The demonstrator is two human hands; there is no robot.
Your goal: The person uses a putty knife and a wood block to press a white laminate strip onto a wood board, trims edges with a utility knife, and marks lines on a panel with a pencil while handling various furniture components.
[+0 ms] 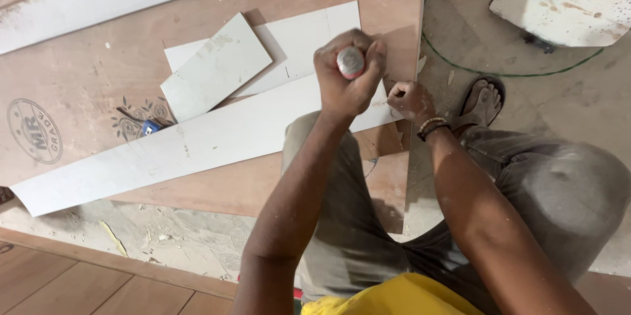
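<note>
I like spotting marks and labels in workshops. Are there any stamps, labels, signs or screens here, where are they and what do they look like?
Round stamp: on the plywood sheet, far left; dark ring outline with lettering inside.
Leafy printed ornament: on the plywood beside the stamp, right of it; dark, partly covered by a white strip and a small blue object.
No packages, signs or screens in view.

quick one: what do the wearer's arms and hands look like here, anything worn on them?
Both arms are bare, with no sleeves and no gloves. The left hand has nothing on its wrist. The right hand has a dark wristband with a lighter beaded strand beside it. Pale dust speckles both forearms. No rings can be made out.
</note>
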